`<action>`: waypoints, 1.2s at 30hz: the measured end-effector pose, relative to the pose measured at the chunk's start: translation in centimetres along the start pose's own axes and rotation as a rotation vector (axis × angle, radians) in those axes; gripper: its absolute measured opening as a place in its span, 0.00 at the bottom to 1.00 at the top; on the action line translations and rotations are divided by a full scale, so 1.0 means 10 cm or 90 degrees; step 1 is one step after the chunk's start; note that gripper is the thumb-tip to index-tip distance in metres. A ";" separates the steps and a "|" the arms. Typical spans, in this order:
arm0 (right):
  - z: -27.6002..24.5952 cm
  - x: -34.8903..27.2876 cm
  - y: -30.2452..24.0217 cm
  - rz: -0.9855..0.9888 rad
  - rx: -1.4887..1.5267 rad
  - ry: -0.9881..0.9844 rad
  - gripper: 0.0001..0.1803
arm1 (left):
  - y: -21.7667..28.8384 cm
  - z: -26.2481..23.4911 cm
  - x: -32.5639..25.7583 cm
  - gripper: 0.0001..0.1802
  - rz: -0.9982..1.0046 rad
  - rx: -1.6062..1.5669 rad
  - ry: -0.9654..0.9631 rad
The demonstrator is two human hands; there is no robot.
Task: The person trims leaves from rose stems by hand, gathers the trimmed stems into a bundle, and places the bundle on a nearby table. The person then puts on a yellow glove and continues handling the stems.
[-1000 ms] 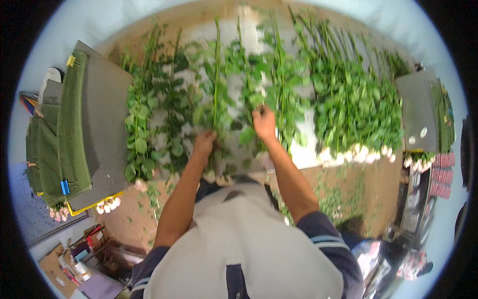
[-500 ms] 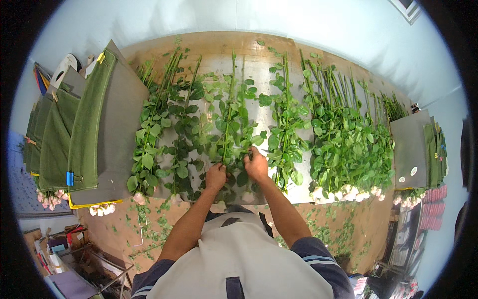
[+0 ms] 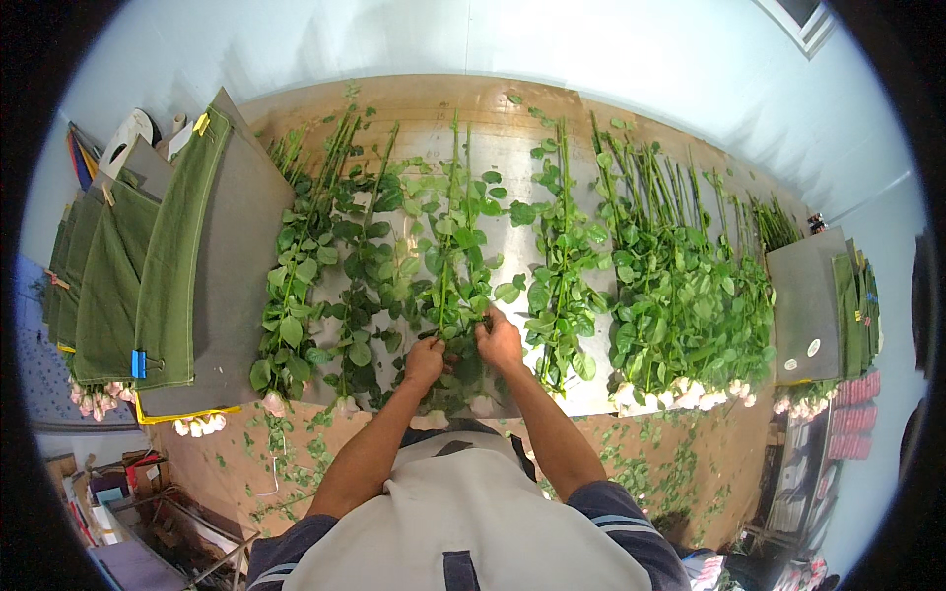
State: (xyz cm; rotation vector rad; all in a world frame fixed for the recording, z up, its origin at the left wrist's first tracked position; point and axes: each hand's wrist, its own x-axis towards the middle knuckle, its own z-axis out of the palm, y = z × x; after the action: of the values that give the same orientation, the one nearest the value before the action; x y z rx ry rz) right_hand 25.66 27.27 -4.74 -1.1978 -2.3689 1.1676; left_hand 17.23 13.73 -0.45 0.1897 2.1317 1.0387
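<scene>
Several long green rose stems with pale blooms lie side by side on a metal-topped bench (image 3: 512, 148). My left hand (image 3: 426, 361) and my right hand (image 3: 499, 342) meet over the middle bunch of stems (image 3: 455, 258), both closed among its lower leaves. Each hand seems to grip a leafy stem of that bunch; the fingers are partly hidden by foliage. A loose row of stems (image 3: 315, 266) lies to the left, and a single stem group (image 3: 560, 266) to the right.
A thick pile of stems with white blooms (image 3: 680, 295) fills the right side. Grey and green wrapping sheets (image 3: 177, 266) with clips stack at left, more sheets (image 3: 813, 305) at right. Fallen leaves litter the brown floor (image 3: 680, 463). Boxes stand at lower left.
My hands have drawn together and nearer to me, from apart on separate stems to side by side on the middle bunch. The camera view has tilted up, showing more wall.
</scene>
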 end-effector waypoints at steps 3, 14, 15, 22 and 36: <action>-0.03 -0.03 -0.02 -0.016 -0.004 0.002 0.15 | -0.01 -0.03 0.01 0.17 -0.010 0.004 -0.024; 0.07 -0.09 -0.08 0.008 0.031 -0.056 0.16 | -0.14 -0.03 0.19 0.18 -0.021 0.023 -0.081; 0.08 -0.08 -0.08 0.021 0.054 -0.061 0.15 | -0.18 -0.03 0.21 0.17 -0.024 0.022 -0.076; 0.04 -0.05 -0.06 0.067 0.115 -0.105 0.18 | -0.43 -0.05 0.31 0.16 -0.018 -0.257 -0.087; 0.11 -0.05 0.01 0.023 0.176 -0.060 0.15 | -0.34 -0.12 0.23 0.16 -0.045 -0.360 -0.094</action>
State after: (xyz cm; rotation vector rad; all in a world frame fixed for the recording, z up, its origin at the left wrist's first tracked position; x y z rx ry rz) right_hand 25.41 26.34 -5.47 -1.1186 -2.1655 1.5350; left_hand 15.38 11.71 -3.73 -0.0801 1.6278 1.4852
